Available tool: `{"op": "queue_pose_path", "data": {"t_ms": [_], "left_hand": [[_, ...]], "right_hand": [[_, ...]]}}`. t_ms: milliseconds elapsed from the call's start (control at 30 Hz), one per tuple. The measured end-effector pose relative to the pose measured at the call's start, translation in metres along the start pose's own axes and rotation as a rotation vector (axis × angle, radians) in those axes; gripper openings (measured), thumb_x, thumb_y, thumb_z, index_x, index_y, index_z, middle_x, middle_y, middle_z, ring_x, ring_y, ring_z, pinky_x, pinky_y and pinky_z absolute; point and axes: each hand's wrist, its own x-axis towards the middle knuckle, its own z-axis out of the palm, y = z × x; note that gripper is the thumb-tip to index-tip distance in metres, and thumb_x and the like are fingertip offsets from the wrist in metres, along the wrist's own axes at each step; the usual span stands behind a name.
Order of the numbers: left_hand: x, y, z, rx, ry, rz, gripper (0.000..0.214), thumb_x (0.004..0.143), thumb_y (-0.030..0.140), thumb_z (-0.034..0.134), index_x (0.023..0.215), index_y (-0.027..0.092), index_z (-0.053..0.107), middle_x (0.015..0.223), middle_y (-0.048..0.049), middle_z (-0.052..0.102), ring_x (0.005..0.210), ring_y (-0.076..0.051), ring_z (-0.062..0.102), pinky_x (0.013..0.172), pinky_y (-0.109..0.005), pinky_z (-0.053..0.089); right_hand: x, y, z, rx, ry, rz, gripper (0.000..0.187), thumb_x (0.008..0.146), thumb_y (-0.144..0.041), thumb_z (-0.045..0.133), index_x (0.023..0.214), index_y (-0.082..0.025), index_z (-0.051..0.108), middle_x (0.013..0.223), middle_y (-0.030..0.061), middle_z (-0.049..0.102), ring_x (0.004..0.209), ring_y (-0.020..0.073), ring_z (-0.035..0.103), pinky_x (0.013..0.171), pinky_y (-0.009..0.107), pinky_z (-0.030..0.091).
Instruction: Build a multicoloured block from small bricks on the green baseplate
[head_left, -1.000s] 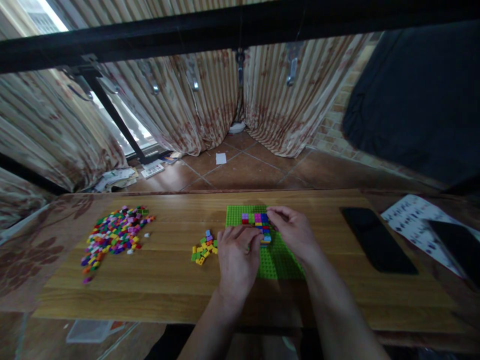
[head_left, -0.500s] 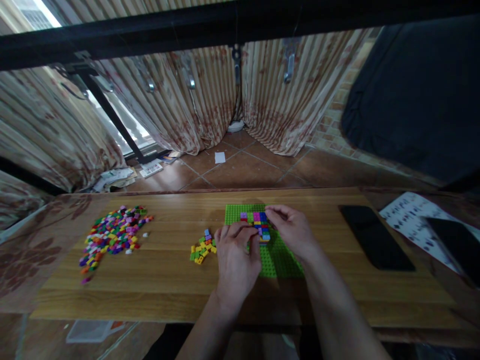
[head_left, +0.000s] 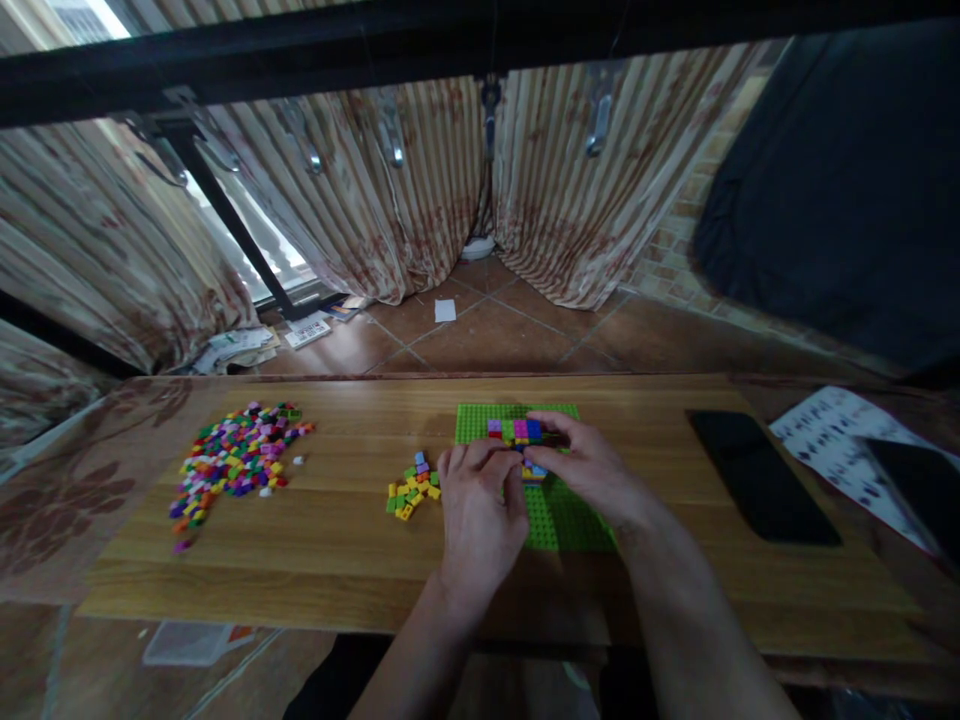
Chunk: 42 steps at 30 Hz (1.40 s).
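A green studded baseplate [head_left: 555, 525] lies on the wooden table, partly covered by my hands. On it stands a small block of multicoloured toy bricks [head_left: 525, 430], with pink, blue, lilac and red ones showing along the far side. My left hand [head_left: 484, 500] curls over the near left of this block, thumb and forefinger closed at it. From the right, my right hand [head_left: 589, 465] grips the block's right side, thumb in front and fingers behind. Whether a loose brick sits between my fingertips is hidden.
A small heap of mostly yellow and green bricks [head_left: 409, 492] lies left of my left hand. Farther left spreads a large mixed pile of bricks [head_left: 240, 450]. A black phone-like slab [head_left: 761, 475] rests at the right, near a printed sheet [head_left: 832, 445].
My right thumb has come down from the far corner to the near right side of the brick block. My left hand keeps its place at the block. The view has shifted slightly.
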Motion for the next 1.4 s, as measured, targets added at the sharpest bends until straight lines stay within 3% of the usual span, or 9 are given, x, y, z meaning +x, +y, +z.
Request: {"op": "queue_pose_path", "data": {"t_ms": [400,567,633,800,933,1100,1400], "left_hand": [[0.003,-0.005,-0.006,-0.047,-0.001,-0.012,0.016,0.085,0.012,0.056,0.088,0.02,0.07,0.094,-0.0049,0.069,0.088,-0.021,0.059,0.082,-0.039,0.043],[0.011,-0.031,-0.017,-0.163,0.113,-0.104,0.017,0.085,0.014,0.055,0.087,0.02,0.071,0.094,-0.0054,0.068,0.09,-0.019,0.062,0.083,-0.035,0.048],[0.014,-0.046,-0.022,-0.19,0.135,-0.171,0.016,0.085,0.016,0.055,0.086,0.019,0.071,0.09,-0.0053,0.068,0.085,-0.017,0.063,0.079,-0.031,0.049],[0.018,-0.073,-0.037,-0.047,0.009,-0.368,0.018,0.084,0.018,0.055,0.09,0.016,0.072,0.089,-0.0072,0.071,0.08,-0.018,0.065,0.072,-0.028,0.048],[0.02,-0.083,-0.046,0.086,-0.126,-0.465,0.024,0.084,0.014,0.053,0.097,0.015,0.072,0.1,-0.0094,0.073,0.089,-0.02,0.067,0.079,-0.028,0.048],[0.02,-0.096,-0.054,0.146,-0.263,-0.503,0.028,0.086,0.013,0.05,0.101,0.016,0.073,0.106,-0.011,0.074,0.098,-0.022,0.067,0.083,-0.029,0.047],[0.019,-0.103,-0.057,0.197,-0.318,-0.463,0.029,0.081,0.011,0.051,0.098,0.017,0.074,0.09,-0.0084,0.075,0.08,-0.018,0.066,0.072,-0.026,0.045]], "right_hand": [[0.0,-0.002,0.0,-0.037,-0.023,-0.006,0.038,0.066,-0.025,0.07,0.104,-0.023,0.068,0.099,0.0043,0.072,0.093,0.0228,0.066,0.086,0.04,0.051],[-0.002,-0.002,-0.003,0.133,-0.058,0.108,0.038,0.064,-0.03,0.075,0.101,-0.023,0.069,0.105,0.0055,0.072,0.089,0.0222,0.068,0.081,0.039,0.054],[-0.003,-0.003,-0.005,0.154,-0.017,0.146,0.036,0.067,-0.034,0.075,0.1,-0.024,0.07,0.102,0.0056,0.072,0.089,0.022,0.068,0.076,0.035,0.054],[-0.001,-0.005,-0.008,0.094,0.174,0.192,0.038,0.069,-0.047,0.071,0.095,-0.02,0.071,0.101,0.0076,0.073,0.091,0.0231,0.066,0.062,0.029,0.049],[0.002,-0.002,-0.005,0.11,0.197,0.162,0.044,0.066,-0.052,0.072,0.094,-0.018,0.072,0.102,0.0082,0.073,0.091,0.0229,0.065,0.065,0.029,0.048],[0.005,0.004,-0.001,0.142,0.208,0.138,0.043,0.064,-0.052,0.075,0.091,-0.019,0.073,0.097,0.0071,0.074,0.093,0.0241,0.066,0.075,0.034,0.05],[0.007,0.009,0.001,0.136,0.215,0.124,0.037,0.066,-0.048,0.075,0.09,-0.019,0.073,0.096,0.0071,0.075,0.093,0.0258,0.068,0.079,0.038,0.054]]}}
